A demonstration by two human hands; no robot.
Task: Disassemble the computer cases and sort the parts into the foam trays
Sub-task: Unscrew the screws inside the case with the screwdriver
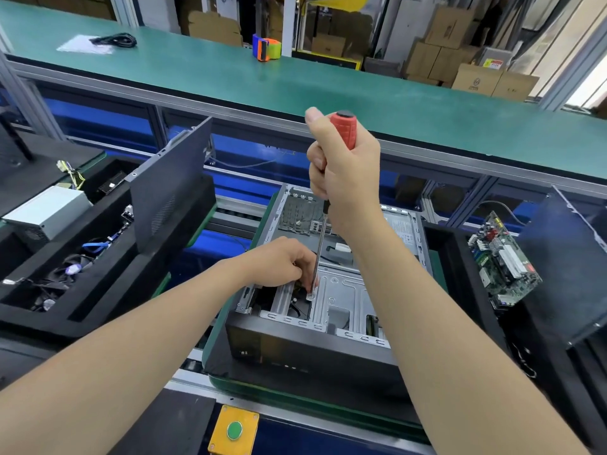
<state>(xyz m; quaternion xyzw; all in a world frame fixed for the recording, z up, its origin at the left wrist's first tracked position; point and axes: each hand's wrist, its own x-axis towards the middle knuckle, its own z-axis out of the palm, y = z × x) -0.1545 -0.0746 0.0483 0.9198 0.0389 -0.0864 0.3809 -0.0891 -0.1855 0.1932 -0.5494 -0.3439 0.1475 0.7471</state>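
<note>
Closest in, a yellow box with a green button (235,430) sits on the conveyor's edge. Just past it the computer case (295,349) lies on its side on a green carrier pallet (210,356), open side up. Its dark front panel faces the person and its long axis runs straight away. The right forearm covers the case's near right corner.

Inside, the left hand (282,262) is down in the drive bay, fingers curled at the foot of the screwdriver shaft. Whether they pinch the shaft or only steady it is hard to make out. The screw (310,295) is a small bright disc under the tip.

The screwdriver (320,244) stands nearly upright, tip down, its red handle leaning slightly right at the top. The right hand (345,182) is wrapped tight round that handle, thumb up beside the black cap.

On the left, a black foam tray (98,310) holds a silver power supply (46,211), a fan (70,267) and tangled cables, with a dark side panel (170,182) standing on edge. On the right, another foam tray (460,257) carries a green motherboard (502,261) and a second panel (565,264), partly cut off by the frame.

Farther back on the green workbench (328,80) are a tape dispenser (266,47) and a coiled black cable (118,39). Cardboard boxes (460,60) are stacked behind.
</note>
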